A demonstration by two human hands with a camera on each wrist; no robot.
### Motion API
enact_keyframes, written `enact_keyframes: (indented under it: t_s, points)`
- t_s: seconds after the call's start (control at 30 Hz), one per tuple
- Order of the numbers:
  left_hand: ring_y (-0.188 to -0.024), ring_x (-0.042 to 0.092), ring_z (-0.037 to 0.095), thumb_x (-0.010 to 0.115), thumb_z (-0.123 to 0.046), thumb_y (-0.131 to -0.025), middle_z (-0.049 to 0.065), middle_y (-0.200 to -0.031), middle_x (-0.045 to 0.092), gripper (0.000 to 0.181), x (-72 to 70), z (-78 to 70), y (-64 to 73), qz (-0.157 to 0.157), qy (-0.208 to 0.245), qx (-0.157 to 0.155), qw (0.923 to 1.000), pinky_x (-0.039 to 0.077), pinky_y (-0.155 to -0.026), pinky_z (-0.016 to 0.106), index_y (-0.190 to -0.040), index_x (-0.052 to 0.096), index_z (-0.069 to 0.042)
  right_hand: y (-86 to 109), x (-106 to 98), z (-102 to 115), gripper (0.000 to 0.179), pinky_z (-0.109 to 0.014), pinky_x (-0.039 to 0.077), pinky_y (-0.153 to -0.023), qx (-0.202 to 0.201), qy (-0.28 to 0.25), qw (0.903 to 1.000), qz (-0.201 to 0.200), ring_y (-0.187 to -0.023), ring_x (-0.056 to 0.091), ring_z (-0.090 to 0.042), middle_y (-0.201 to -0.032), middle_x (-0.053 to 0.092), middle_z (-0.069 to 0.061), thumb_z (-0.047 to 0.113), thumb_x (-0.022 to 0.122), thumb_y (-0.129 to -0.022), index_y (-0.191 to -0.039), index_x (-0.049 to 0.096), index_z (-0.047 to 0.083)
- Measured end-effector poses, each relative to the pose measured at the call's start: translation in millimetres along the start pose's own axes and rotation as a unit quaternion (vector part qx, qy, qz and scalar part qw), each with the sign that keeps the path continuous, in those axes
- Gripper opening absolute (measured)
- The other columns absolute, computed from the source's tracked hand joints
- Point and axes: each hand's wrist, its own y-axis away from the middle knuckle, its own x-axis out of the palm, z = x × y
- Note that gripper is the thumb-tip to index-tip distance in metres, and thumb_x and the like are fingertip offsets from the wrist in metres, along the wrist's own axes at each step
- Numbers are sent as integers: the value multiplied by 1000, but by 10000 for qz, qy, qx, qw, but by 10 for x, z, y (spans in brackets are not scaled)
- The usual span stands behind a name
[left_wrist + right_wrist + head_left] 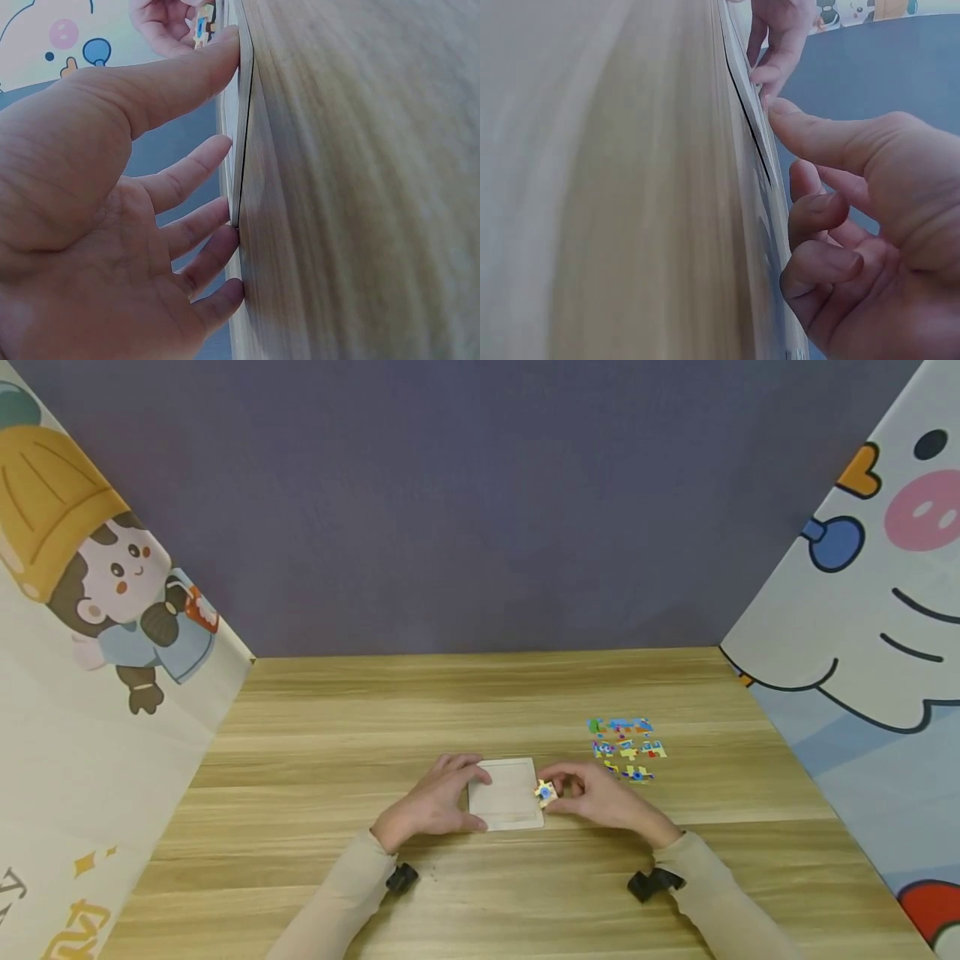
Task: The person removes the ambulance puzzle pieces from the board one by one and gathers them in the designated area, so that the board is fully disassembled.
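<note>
A pale square wooden puzzle tray (508, 794) with a raised border lies on the table, its inside bare. My left hand (442, 795) rests at its left side, fingers spread and fairly straight. In the left wrist view the thumb (199, 71) touches the tray's edge. At the tray's right edge, my right hand (596, 793) pinches a yellow puzzle piece (546, 792) with a blue round spot between thumb and fingers. The other right fingers (821, 262) curl loosely, and the piece is mostly hidden in the right wrist view.
Several colourful loose puzzle pieces (628, 749) lie in rough rows on the table, beyond and right of my right hand. A dark wall (480, 510) stands behind the wooden table (337, 710), with cartoon-printed panels on both sides.
</note>
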Motion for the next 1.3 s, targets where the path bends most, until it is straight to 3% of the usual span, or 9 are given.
enact_keyframes:
  t_s: [0.53, 0.87, 1.3]
  points:
    - [-154, 33, 39, 91, -29, -85, 11, -169, 39, 59, -16, -23, 20, -1, 22, 25, 10000, 38, -123, 61, -136, 64, -17, 304, -346, -257, 45, -20, 38, -54, 382, -57, 9980, -502, -61, 41, -2, -99, 65, -4, 18, 85, -91, -131, 71, 5]
    - [-154, 32, 41, 90, -30, -87, 11, -170, 37, 59, -33, -19, 37, 61, 96, 78, 9999, 39, -122, 63, -138, 64, -15, 475, -579, -289, 45, -23, 36, -51, 665, -84, 9935, -915, -58, 37, -3, -95, 64, -6, 17, 82, -94, -134, 70, 0]
    - [-154, 32, 40, 90, -31, -87, 11, -170, 37, 59, -32, -22, 24, 73, 65, 47, 9999, 38, -123, 62, -137, 64, -16, 629, -817, -492, 49, -26, 36, -54, 1009, 383, 9879, -1110, -63, 41, -6, -94, 62, -2, 24, 81, -96, -136, 67, 1]
